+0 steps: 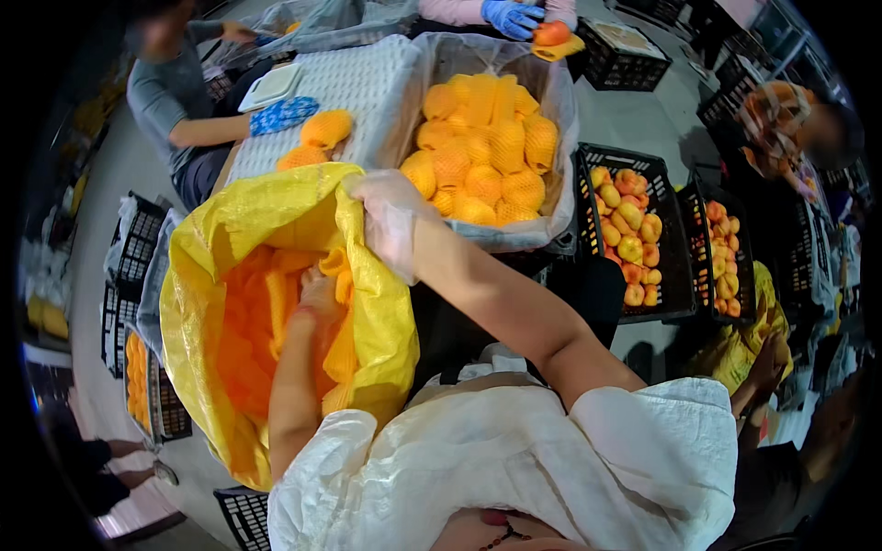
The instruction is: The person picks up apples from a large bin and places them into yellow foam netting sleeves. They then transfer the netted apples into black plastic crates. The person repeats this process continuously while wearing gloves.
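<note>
A yellow woven plastic sack stands in front of me with its mouth gaping. Its inside is full of orange-yellow foam net sleeves. My left hand reaches deep among them, touching sleeves, but its fingers are partly hidden and its grip is unclear. In a thin translucent glove, my right hand grips the sack's rim on the right. Beyond it, a plastic-lined crate holds many fruits in yellow foam nets.
Black crates of bare peaches stand on the right. At the far left, a co-worker's blue patterned glove rests by netted fruit on a white textured surface. Another person's blue glove is near a peach at the top.
</note>
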`<state>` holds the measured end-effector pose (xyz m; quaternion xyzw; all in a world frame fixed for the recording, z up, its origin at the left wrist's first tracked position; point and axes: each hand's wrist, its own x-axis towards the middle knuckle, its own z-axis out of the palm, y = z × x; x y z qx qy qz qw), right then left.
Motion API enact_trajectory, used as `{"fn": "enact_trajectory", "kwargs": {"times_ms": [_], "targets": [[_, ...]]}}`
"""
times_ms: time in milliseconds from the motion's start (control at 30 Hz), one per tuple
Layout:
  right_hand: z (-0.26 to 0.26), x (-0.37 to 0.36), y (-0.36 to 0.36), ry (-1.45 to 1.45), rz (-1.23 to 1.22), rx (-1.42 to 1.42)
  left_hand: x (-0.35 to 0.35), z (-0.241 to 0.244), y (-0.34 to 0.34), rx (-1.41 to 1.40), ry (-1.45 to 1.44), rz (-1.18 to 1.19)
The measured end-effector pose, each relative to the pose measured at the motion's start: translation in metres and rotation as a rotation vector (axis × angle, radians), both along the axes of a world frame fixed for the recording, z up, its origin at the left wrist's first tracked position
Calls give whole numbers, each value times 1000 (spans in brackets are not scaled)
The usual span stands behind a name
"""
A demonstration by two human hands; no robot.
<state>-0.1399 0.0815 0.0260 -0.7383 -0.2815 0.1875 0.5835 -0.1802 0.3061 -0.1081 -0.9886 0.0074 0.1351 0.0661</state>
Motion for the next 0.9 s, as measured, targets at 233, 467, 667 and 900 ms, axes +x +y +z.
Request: {"fn": "enact_trajectory", "kwargs": {"times_ms": [233,467,667,900], "targets": [[35,106,-113,-353,-138,-332,-40,110,-22,84,69,118],[-49,210,-154,-473,-309,-1385,-56,184,-63,220,-139,72],[-106,218,-136,-559,-475,-1249,-59,202,-40,-256,-354,-152],[-9,139,-199,-226,-474,-152,-72,225,-38,-332,-577,-160]]}}
